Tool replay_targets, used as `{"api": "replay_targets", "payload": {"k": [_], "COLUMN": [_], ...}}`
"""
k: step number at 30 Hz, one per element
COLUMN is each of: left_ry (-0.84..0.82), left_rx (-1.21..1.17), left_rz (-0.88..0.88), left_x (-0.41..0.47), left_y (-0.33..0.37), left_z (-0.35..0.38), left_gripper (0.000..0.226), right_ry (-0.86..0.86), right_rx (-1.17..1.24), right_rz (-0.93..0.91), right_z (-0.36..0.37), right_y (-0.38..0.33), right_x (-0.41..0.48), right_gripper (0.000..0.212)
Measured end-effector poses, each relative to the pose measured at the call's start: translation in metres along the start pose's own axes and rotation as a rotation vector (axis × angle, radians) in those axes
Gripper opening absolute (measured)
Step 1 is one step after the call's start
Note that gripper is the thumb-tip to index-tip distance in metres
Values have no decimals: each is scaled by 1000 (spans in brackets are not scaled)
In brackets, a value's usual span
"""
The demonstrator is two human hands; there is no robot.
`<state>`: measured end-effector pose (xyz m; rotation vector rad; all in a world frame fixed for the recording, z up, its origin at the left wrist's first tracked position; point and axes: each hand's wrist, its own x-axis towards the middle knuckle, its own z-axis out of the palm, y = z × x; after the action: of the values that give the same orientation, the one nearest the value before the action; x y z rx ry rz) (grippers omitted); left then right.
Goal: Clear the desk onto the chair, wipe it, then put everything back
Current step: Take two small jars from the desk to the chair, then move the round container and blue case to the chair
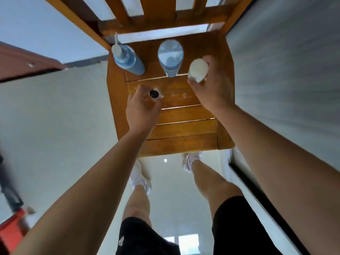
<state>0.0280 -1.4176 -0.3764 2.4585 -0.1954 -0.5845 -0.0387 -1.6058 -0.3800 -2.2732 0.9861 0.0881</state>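
**On the chair, both hands are full**

On the wooden chair (184, 133) seat, two tall things stand at the back: a blue pump bottle (128, 61) on the left and a clear bottle (170, 57) in the middle. They are near each other but do not touch.

Things could go wrong here. The right hand (213, 85) is just beside the clear bottle. If it bumps that bottle, the bottle could tip over, hit the pump bottle, or fall through the gap in the chair back. The left hand (141, 109) is close to the left edge of the seat. A small thing put down there could roll off onto the floor (55, 116). Both hands are busy, so no hand is free to catch anything.

The left hand has its fingers curled tight round a small bottle with a black top (154, 93). Only the black top and a bit of the clear body peek out above the fingers. It is over the middle left of the seat.

The right hand wraps its fingers and thumb round a bottle with a white top (198, 69). The white top pokes out of the hand, and the rest is mostly hidden. It is at the back right of the seat, in line with the other two.

Nobody can tell from here if the two held bottles touch the seat yet.
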Motion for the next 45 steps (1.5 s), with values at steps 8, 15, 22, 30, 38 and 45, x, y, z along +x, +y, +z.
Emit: {"api": "replay_targets", "payload": {"k": [8, 15, 22, 30, 38, 45], "left_ry": [26, 71, 213, 632, 1023, 1187], "left_rx": [59, 16, 115, 207, 291, 306], "left_rz": [52, 40, 76, 56, -132, -466], "left_x": [7, -35, -102, -187, -354, -471], "left_y": [-27, -17, -27, -101, -232, -343], "left_z": [13, -44, -174, -440, -670, -737], "left_gripper": [30, 42, 54, 57, 60, 62], "right_ry": [-118, -123, -183, 10, -23, -280], "right_rx": [-35, -89, -214, -140, 173, 217], "right_rz": [-42, -49, -331, -850, -1297, -1584], "right_z": [17, -9, -39, -58, 20, 110], "right_y": [9, -14, -129, -413, -674, -775], "right_x": [13, -62, -122, -201, -395, -545], "right_gripper": [87, 80, 72, 67, 66, 66]}}
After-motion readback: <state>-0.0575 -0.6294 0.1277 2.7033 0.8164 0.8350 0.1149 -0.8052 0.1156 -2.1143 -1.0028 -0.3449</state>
